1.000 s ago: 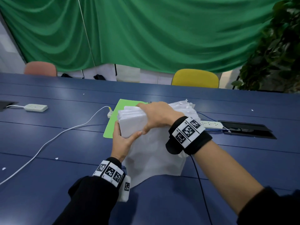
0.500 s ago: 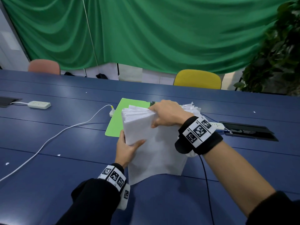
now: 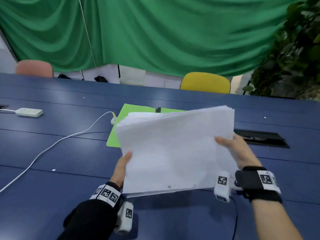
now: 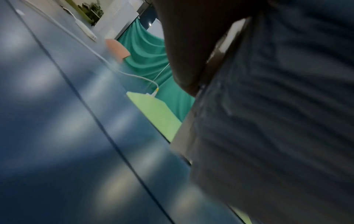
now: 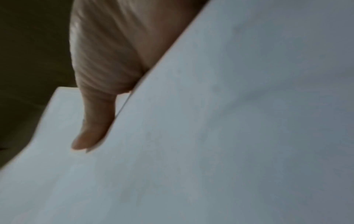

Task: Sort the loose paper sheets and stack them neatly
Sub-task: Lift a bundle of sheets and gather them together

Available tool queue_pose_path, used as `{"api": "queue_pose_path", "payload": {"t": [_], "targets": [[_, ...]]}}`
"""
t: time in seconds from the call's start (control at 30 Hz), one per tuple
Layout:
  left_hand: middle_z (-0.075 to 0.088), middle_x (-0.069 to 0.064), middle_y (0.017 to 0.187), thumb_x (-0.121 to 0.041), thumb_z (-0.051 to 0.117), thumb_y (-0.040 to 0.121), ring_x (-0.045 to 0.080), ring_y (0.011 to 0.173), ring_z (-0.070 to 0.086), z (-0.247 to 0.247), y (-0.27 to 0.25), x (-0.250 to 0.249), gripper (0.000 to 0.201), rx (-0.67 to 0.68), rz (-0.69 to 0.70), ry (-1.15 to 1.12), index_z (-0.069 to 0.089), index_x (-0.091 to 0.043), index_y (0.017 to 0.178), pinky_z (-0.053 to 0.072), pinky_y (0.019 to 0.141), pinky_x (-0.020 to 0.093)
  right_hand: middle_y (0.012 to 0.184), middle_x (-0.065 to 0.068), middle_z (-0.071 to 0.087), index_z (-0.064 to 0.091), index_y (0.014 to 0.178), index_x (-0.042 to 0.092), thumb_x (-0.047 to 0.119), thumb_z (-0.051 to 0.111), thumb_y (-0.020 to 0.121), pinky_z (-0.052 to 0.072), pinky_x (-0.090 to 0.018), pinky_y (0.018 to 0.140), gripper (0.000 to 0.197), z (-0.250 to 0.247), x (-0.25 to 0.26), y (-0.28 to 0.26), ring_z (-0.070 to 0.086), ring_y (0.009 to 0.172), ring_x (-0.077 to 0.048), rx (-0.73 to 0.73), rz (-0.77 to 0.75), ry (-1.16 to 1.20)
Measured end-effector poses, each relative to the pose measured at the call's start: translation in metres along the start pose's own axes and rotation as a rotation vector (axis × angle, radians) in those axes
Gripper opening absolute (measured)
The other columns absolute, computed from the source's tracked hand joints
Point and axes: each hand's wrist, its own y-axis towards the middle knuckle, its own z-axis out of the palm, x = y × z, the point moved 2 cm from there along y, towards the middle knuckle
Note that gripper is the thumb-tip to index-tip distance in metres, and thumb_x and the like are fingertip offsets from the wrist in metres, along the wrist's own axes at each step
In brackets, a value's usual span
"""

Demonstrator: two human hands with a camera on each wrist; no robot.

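A thick stack of white paper sheets (image 3: pixel 174 149) hangs tilted above the blue table (image 3: pixel 52 153), its far edges fanned and uneven. My left hand (image 3: pixel 122 166) grips its left edge, thumb on top. My right hand (image 3: pixel 237 149) grips the right edge, thumb lying on the top sheet. In the right wrist view the thumb (image 5: pixel 91 128) presses on the white stack (image 5: pixel 229 136). The left wrist view shows the stack's underside (image 4: pixel 277 121) dark and blurred. A green sheet (image 3: pixel 117 132) lies flat on the table beneath the stack.
A white cable (image 3: pixel 52 146) runs across the table to a small plug by the green sheet. A white power strip (image 3: pixel 29 112) lies far left, a black recessed socket panel (image 3: pixel 261 138) at right. Yellow chair (image 3: pixel 205 83), pink chair (image 3: pixel 34 68) and a plant (image 3: pixel 294 49) stand behind.
The stack, earlier standing on its edge on the table, has been lifted and turned flatter. My right hand moved from the top of the stack to its right edge.
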Motion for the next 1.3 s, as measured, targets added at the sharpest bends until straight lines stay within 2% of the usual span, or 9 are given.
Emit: {"api": "queue_pose_path", "payload": {"t": [0.1, 0.23, 0.43, 0.6, 0.73, 0.83, 1.03, 1.17, 1.3], "targets": [[0.074, 0.0, 0.084, -0.025, 0.057, 0.09, 0.015, 0.075, 0.07, 0.007, 0.004, -0.009, 0.03, 0.057, -0.09, 0.373, 0.062, -0.004, 0.111, 0.055, 0.069, 0.028, 0.11, -0.016, 0.063, 0.06, 0.114, -0.004, 0.008, 0.06, 0.088, 0.051, -0.023, 0.057, 0.029, -0.008, -0.101, 0.005, 0.065, 0.069, -0.02, -0.091, 0.414, -0.044], [0.061, 0.012, 0.124, -0.06, 0.069, 0.07, 0.026, 0.11, 0.06, -0.041, 0.037, 0.055, 0.089, 0.059, -0.344, 0.811, 0.047, 0.002, 0.13, 0.048, 0.097, 0.039, 0.105, -0.017, 0.063, 0.057, 0.115, -0.011, 0.014, 0.069, 0.082, 0.049, -0.025, 0.064, 0.043, -0.002, -0.194, -0.013, 0.062, 0.087, -0.026, -0.118, 0.623, -0.207], [0.069, 0.016, 0.108, -0.046, 0.067, 0.08, 0.031, 0.101, 0.066, -0.032, 0.024, 0.052, 0.053, 0.055, -0.405, 0.428, 0.065, -0.002, 0.109, 0.049, 0.095, 0.042, 0.104, -0.018, 0.069, 0.062, 0.111, -0.006, 0.016, 0.077, 0.074, 0.052, -0.046, 0.087, 0.045, -0.009, -0.214, -0.017, 0.068, 0.09, -0.033, -0.085, 0.724, -0.021], [0.069, 0.003, 0.107, -0.02, 0.07, 0.081, 0.016, 0.091, 0.066, -0.005, 0.023, 0.043, 0.027, 0.031, -0.003, 0.643, 0.063, -0.015, 0.106, 0.049, 0.073, 0.026, 0.106, -0.012, 0.064, 0.061, 0.11, 0.002, -0.002, 0.065, 0.082, 0.049, -0.021, 0.062, 0.029, 0.015, -0.163, -0.009, 0.059, 0.089, -0.023, -0.165, 0.374, -0.13], [0.065, -0.014, 0.09, -0.017, 0.068, 0.084, -0.012, 0.079, 0.061, 0.021, 0.007, 0.011, 0.019, -0.16, 0.465, 0.697, 0.056, -0.028, 0.096, 0.045, 0.068, 0.007, 0.1, -0.01, 0.066, 0.061, 0.106, 0.008, 0.0, 0.065, 0.082, 0.049, -0.027, 0.072, 0.026, 0.032, -0.116, -0.001, 0.063, 0.086, -0.021, -0.277, 0.054, -0.116], [0.064, -0.017, 0.088, -0.01, 0.069, 0.082, -0.015, 0.075, 0.061, 0.039, -0.011, -0.019, 0.032, -0.225, 0.672, 0.498, 0.052, -0.036, 0.09, 0.046, 0.069, 0.004, 0.09, -0.002, 0.064, 0.058, 0.099, 0.01, -0.003, 0.065, 0.081, 0.049, -0.007, 0.06, 0.023, 0.04, -0.082, -0.004, 0.064, 0.066, 0.005, -0.35, -0.093, 0.074], [0.066, 0.002, 0.104, -0.039, 0.082, 0.053, 0.015, 0.094, 0.065, 0.018, -0.02, -0.03, 0.067, -0.207, 0.704, 0.179, 0.056, -0.021, 0.112, 0.053, 0.084, 0.027, 0.079, 0.016, 0.07, 0.059, 0.108, 0.003, -0.008, 0.074, 0.069, 0.05, -0.01, 0.067, 0.044, 0.04, -0.081, -0.001, 0.064, 0.07, 0.01, -0.28, -0.178, 0.165], [0.061, -0.007, 0.088, -0.01, 0.082, 0.061, -0.007, 0.073, 0.061, 0.006, -0.024, -0.026, 0.049, -0.282, 0.699, 0.197, 0.048, -0.027, 0.091, 0.051, 0.069, 0.01, 0.08, 0.02, 0.072, 0.06, 0.096, 0.018, -0.01, 0.078, 0.061, 0.053, -0.013, 0.071, 0.048, 0.037, -0.097, 0.0, 0.064, 0.075, 0.006, -0.162, -0.167, 0.093], [0.067, -0.012, 0.074, 0.004, 0.074, 0.072, 0.0, 0.068, 0.062, 0.01, -0.022, -0.029, 0.037, -0.301, 0.69, 0.24, 0.051, -0.023, 0.083, 0.052, 0.067, 0.013, 0.073, 0.019, 0.071, 0.061, 0.088, 0.015, -0.004, 0.076, 0.057, 0.051, -0.009, 0.069, 0.039, 0.047, -0.093, 0.003, 0.063, 0.07, 0.007, -0.131, -0.215, 0.157]]}}
